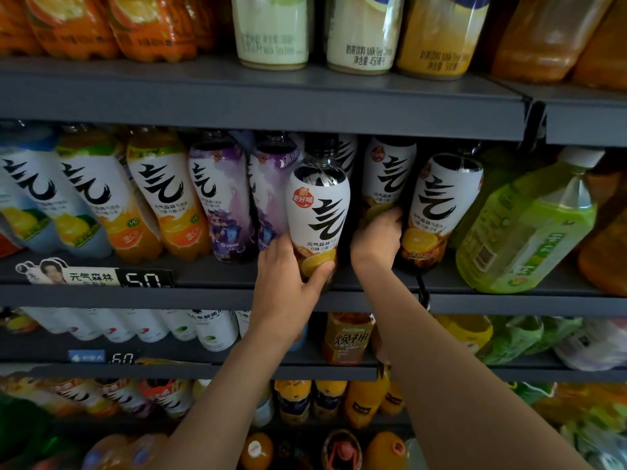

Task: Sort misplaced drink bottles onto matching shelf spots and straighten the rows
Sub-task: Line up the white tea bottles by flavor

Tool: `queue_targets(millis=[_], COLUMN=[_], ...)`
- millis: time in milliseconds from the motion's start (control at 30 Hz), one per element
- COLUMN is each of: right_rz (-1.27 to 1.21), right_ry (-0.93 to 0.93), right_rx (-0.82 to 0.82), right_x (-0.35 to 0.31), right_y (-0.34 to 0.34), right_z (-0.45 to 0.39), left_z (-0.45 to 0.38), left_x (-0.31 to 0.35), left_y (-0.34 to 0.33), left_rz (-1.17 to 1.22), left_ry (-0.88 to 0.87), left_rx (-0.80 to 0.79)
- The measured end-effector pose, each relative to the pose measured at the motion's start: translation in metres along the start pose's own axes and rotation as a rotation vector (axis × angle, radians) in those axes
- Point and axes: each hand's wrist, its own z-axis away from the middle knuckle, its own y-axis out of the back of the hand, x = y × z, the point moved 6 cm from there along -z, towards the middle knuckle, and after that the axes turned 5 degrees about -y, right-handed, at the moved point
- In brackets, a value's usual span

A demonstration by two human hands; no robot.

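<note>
On the middle shelf (pixel 210 286) my left hand (pixel 288 266) grips the base of a white-labelled cola-flavour bottle (pixel 319 205) with a black cap, standing at the shelf's front edge. Just to its right, my right hand (pixel 376 242) curls round the lower part of a second matching bottle (pixel 386 174) set further back. A third matching bottle (pixel 441 205) stands right of that hand. Two purple-labelled bottles (pixel 224 198) stand to the left of the held bottle.
Orange and yellow-labelled bottles (pixel 166 195) fill the left of this shelf. A large green tea bottle (pixel 529 225) leans at the right. The shelf above (pixel 258 96) hangs low over the caps and carries milk tea bottles (pixel 359 32). Lower shelves hold more drinks.
</note>
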Motion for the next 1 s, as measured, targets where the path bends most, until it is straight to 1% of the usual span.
queue_targets(millis=[100, 233, 333, 367, 433, 500, 533, 567, 633, 700, 733, 833, 933, 1000], right_rz=[-0.035, -0.127, -0.209, -0.227, -0.293, -0.364, -0.359, -0.322, -0.194, -0.073, -0.052, -0.079, -0.076, -0.084], right_ry=[0.029, 0.141, 0.239, 0.273, 0.3, 0.261, 0.223, 0.177, 0.105, 0.073, 0.078, 0.166, 0.294, 0.344], right_rx=[-0.008, 0.068, 0.095, 0.14, 0.282, 0.388, 0.405, 0.398, 0.327, 0.237, 0.203, 0.131, -0.006, -0.095], right_x=[0.005, 0.011, 0.011, 0.011, 0.017, 0.027, 0.032, 0.036, 0.04, 0.043, 0.045, 0.047, 0.044, 0.038], right_y=[0.0, 0.013, 0.029, 0.039, 0.064, 0.085, 0.09, 0.092, 0.087, 0.077, 0.074, 0.075, 0.076, 0.074], right_z=[0.012, 0.029, 0.039, 0.042, 0.046, 0.044, 0.04, 0.032, 0.015, 0.001, -0.005, -0.017, -0.018, -0.014], left_z=[0.0, -0.001, 0.0, 0.0, -0.002, -0.006, -0.009, -0.012, -0.02, -0.028, -0.03, -0.032, -0.028, -0.027], left_x=[0.0, 0.0, 0.001, 0.002, 0.009, 0.017, 0.022, 0.025, 0.028, 0.027, 0.027, 0.027, 0.027, 0.026], left_y=[0.0, 0.0, 0.001, 0.002, 0.0, -0.006, -0.01, -0.014, -0.021, -0.026, -0.028, -0.033, -0.035, -0.037], left_rz=[-0.012, -0.021, -0.044, -0.055, -0.07, -0.087, -0.093, -0.092, -0.069, -0.053, -0.052, -0.07, -0.103, -0.107], left_ry=[-0.005, -0.008, -0.016, -0.014, 0.002, 0.028, 0.041, 0.058, 0.106, 0.135, 0.14, 0.108, 0.067, 0.054], left_rx=[-0.001, 0.005, 0.026, 0.038, 0.046, 0.03, 0.023, 0.02, 0.023, 0.021, 0.019, 0.031, 0.071, 0.093])
